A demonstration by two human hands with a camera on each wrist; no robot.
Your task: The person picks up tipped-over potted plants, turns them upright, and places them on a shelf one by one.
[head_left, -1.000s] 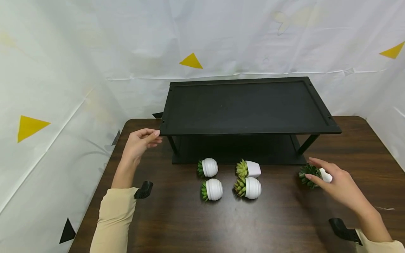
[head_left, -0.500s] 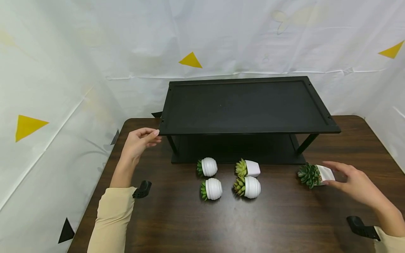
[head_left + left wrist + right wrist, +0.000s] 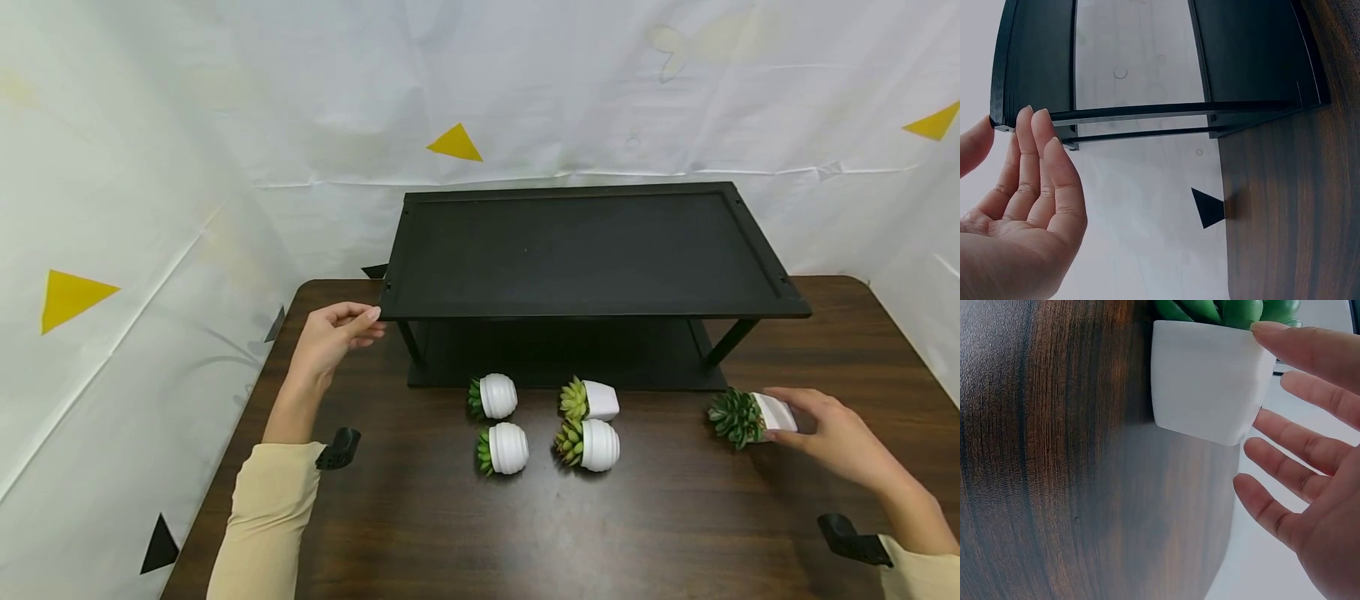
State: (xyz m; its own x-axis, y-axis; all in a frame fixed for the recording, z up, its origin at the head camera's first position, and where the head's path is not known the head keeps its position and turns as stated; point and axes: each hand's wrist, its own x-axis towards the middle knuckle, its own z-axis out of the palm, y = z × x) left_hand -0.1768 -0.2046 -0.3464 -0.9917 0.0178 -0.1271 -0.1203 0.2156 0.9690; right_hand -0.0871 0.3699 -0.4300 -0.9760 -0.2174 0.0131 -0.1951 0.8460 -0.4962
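My left hand pinches the front left corner of the top board of a black two-tier shelf. In the left wrist view, the thumb lies on one side of the board's edge and the fingers on the other. At the right, my right hand spreads over a dark green succulent in a white angular pot, lying on its side with its leaves to the left. In the right wrist view, the thumb tip overlaps the rim of this white pot. The other fingers extend beside it, fairly straight.
Several more potted succulents lie on their sides before the shelf: two in ribbed white pots at centre left, one in a ribbed pot and one in an angular pot at centre. Beneath is a dark wooden table; white sheeting hangs behind.
My right hand has drawn back rightward from the succulent's leaves to its pot, then edged slightly in toward the pot. The left hand and the shelf have stayed in place.
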